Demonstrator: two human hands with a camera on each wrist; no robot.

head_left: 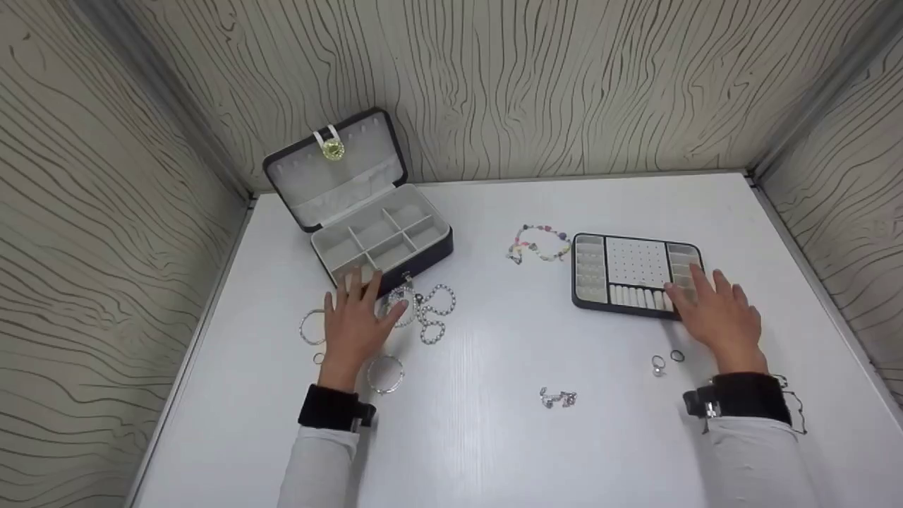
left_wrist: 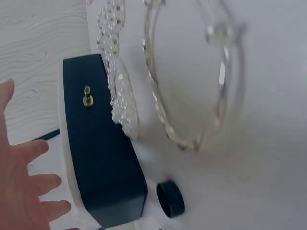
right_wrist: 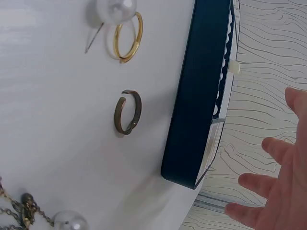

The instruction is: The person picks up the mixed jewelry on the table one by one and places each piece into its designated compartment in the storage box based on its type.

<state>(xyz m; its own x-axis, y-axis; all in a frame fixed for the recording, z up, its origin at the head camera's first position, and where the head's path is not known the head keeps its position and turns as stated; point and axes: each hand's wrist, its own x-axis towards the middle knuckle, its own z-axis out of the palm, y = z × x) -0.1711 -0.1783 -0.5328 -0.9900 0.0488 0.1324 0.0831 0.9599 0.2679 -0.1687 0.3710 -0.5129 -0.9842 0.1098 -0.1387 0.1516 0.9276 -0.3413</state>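
My left hand (head_left: 353, 335) hovers with spread fingers at the near edge of an open jewelry box (head_left: 429, 259). The box has a divided inside and a raised lid (head_left: 353, 176) with a gold clasp (head_left: 333, 149). In the left wrist view, the fingers reach over the box's top, holding nothing. My right hand (head_left: 723, 321), fingers apart, overlaps the right side of a flat jewelry tray (head_left: 590, 305), with nothing held. The right wrist view shows its straight, parted fingers beyond the tray's dark side wall (right_wrist: 192, 105). The tray has small compartments, a dotted panel and ring rolls.
A pearl strand (head_left: 443, 286) lies before the box, with a bangle (head_left: 386, 390) and dark ring (left_wrist: 176, 199) nearby. A colourful bead bracelet (head_left: 564, 238) lies left of the tray. Nearer lie a pearl ring (head_left: 658, 370), brown ring (right_wrist: 136, 110) and small chain piece (head_left: 559, 398).
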